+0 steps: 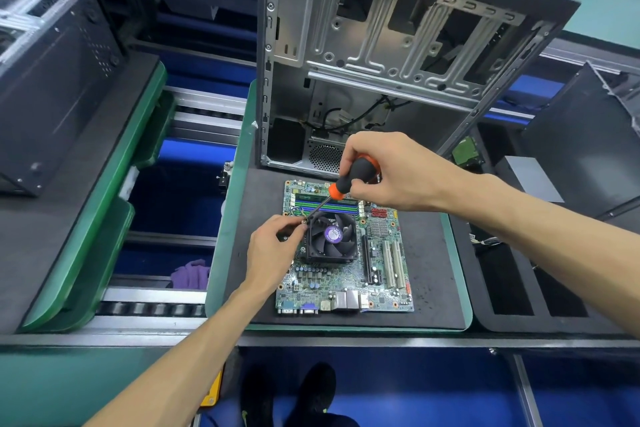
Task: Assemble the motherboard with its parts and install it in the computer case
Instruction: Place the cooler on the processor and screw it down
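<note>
Open case behind motherboard, purple cloth (left)

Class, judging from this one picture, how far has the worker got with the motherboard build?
Done: cooler fan and memory stick sit on the motherboard. In hand: right hand drives a screwdriver at the fan's corner; left hand steadies there. Left: the computer case stands open, board not inside.

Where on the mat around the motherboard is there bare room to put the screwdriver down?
Bare mat lies right of the motherboard, out to the green edge, and a narrower strip lies left of it. Crowded: the far side, where the case stands close, and the fan corner, where left hand and right hand work the screwdriver.
</note>
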A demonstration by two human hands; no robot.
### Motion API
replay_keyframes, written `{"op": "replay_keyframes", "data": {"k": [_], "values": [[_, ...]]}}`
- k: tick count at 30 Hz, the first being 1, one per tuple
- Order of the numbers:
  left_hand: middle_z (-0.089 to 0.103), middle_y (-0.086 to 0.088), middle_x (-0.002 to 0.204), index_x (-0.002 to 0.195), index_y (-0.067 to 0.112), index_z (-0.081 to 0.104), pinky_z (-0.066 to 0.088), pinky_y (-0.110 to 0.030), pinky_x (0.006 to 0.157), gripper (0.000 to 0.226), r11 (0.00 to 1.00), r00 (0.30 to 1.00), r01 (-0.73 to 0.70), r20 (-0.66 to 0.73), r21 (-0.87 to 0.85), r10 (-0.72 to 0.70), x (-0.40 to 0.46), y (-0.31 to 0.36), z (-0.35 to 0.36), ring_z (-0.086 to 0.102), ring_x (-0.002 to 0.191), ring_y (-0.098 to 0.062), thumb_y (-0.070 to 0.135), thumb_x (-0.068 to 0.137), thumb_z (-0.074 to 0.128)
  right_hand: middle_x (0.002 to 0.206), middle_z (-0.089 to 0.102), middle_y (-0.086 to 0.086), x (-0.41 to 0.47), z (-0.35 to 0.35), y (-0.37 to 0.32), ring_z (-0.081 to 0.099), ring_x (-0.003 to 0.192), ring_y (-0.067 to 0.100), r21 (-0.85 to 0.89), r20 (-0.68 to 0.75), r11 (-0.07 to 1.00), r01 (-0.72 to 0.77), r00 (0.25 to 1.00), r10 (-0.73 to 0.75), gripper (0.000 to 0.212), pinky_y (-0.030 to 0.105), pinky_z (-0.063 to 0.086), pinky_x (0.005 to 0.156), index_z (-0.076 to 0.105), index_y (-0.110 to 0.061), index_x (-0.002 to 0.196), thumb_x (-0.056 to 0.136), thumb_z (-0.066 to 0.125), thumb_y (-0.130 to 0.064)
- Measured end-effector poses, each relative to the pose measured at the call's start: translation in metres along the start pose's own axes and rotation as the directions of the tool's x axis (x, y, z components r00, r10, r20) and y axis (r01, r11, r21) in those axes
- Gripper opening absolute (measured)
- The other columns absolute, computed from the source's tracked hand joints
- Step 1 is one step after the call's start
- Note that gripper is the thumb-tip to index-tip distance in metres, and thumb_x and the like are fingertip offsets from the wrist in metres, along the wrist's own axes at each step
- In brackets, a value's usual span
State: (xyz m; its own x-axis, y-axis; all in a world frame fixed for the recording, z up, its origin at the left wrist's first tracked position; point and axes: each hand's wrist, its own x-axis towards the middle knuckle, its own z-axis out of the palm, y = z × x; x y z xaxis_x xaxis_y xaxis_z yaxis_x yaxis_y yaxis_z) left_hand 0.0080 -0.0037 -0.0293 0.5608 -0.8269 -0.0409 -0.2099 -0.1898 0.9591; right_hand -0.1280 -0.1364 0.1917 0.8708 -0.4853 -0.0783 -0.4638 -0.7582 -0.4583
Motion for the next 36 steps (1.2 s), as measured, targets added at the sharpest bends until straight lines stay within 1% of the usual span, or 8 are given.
{"op": "replay_keyframes", "data": {"k": [11,15,19,24,27,31,33,36], "values": [[0.071,0.017,0.092,0.100,0.024,0.077,0.050,-0.010,0.076,0.010,1.000,1.000,0.000,0.004,0.005,0.000,0.000,0.000,0.000,0.066,0.086,-0.001,0.021,0.092,0.072,0.088,0.066,-0.012,0.002,-0.001,0.002,0.065,0.075,0.007,-0.015,0.033,1.000,0.010,0.999,-0.009,0.014,0.031,0.054,0.069,0.064,-0.025,0.093,0.081,0.069,-0.020],[0.071,0.018,0.093,0.099,0.026,0.077,0.048,-0.008,0.075,0.010,1.000,1.000,-0.001,-0.003,0.011,0.002,0.000,0.000,0.000,0.066,0.086,0.002,0.020,0.092,0.072,0.094,0.069,-0.014,0.006,-0.008,-0.003,0.067,0.083,0.000,-0.020,0.161,0.996,0.092,0.983,-0.088,0.019,0.019,0.051,0.071,0.064,-0.021,0.092,0.078,0.065,-0.008],[0.071,0.019,0.093,0.098,0.026,0.076,0.046,-0.005,0.074,0.010,1.000,1.000,-0.001,-0.008,0.000,0.001,-0.001,0.001,0.000,0.066,0.086,0.002,0.021,0.092,0.072,0.098,0.057,-0.011,0.020,-0.014,-0.012,0.053,0.080,-0.011,-0.157,0.345,0.953,0.257,0.919,-0.191,0.022,0.007,0.037,0.069,0.065,-0.019,0.094,0.077,0.065,-0.005],[0.071,0.018,0.093,0.098,0.027,0.076,0.045,-0.005,0.074,0.010,1.000,1.000,0.011,-0.001,-0.014,-0.011,-0.003,0.000,-0.001,0.066,0.086,0.002,0.020,0.092,0.072,0.114,0.051,-0.003,0.037,-0.022,-0.026,0.052,0.079,0.007,-0.288,0.500,0.860,0.422,0.832,-0.241,0.026,0.024,0.037,0.070,0.057,-0.013,0.113,0.088,0.062,-0.009],[0.071,0.019,0.093,0.100,0.026,0.076,0.047,-0.006,0.075,0.011,1.000,1.000,0.017,0.012,-0.016,-0.017,-0.002,0.000,-0.001,0.066,0.086,0.002,0.019,0.091,0.073,0.122,0.052,0.004,0.051,-0.025,-0.033,0.054,0.096,0.024,-0.389,0.599,0.751,0.533,0.766,-0.233,0.026,0.027,0.032,0.072,0.054,-0.011,0.121,0.095,0.056,-0.010],[0.071,0.018,0.094,0.104,0.023,0.076,0.051,-0.012,0.077,0.014,1.000,1.000,0.022,0.018,-0.014,-0.021,-0.002,-0.003,-0.003,0.066,0.086,0.002,0.019,0.091,0.072,0.122,0.054,0.004,0.063,-0.024,-0.040,0.042,0.088,0.018,-0.455,0.652,0.649,0.610,0.724,-0.223,0.022,0.025,0.027,0.070,0.056,-0.013,0.122,0.100,0.053,-0.015],[0.070,0.017,0.095,0.105,0.021,0.076,0.052,-0.016,0.080,0.015,1.000,1.000,0.017,0.023,-0.004,-0.017,-0.003,-0.003,-0.003,0.066,0.086,0.001,0.018,0.091,0.072,0.117,0.056,0.004,0.065,-0.023,-0.042,0.038,0.082,0.017,-0.459,0.649,0.640,0.616,0.724,-0.231,0.020,0.027,0.030,0.070,0.057,-0.013,0.120,0.101,0.053,-0.020],[0.070,0.015,0.096,0.107,0.020,0.076,0.052,-0.017,0.081,0.016,1.000,0.999,0.013,0.030,-0.001,-0.013,-0.003,-0.002,-0.004,0.066,0.087,0.000,0.018,0.091,0.072,0.100,0.065,0.007,0.062,-0.015,-0.045,0.046,0.075,0.024,-0.527,0.573,0.661,0.535,0.797,-0.188,0.028,0.033,0.037,0.068,0.058,-0.013,0.116,0.106,0.045,-0.035]]}}
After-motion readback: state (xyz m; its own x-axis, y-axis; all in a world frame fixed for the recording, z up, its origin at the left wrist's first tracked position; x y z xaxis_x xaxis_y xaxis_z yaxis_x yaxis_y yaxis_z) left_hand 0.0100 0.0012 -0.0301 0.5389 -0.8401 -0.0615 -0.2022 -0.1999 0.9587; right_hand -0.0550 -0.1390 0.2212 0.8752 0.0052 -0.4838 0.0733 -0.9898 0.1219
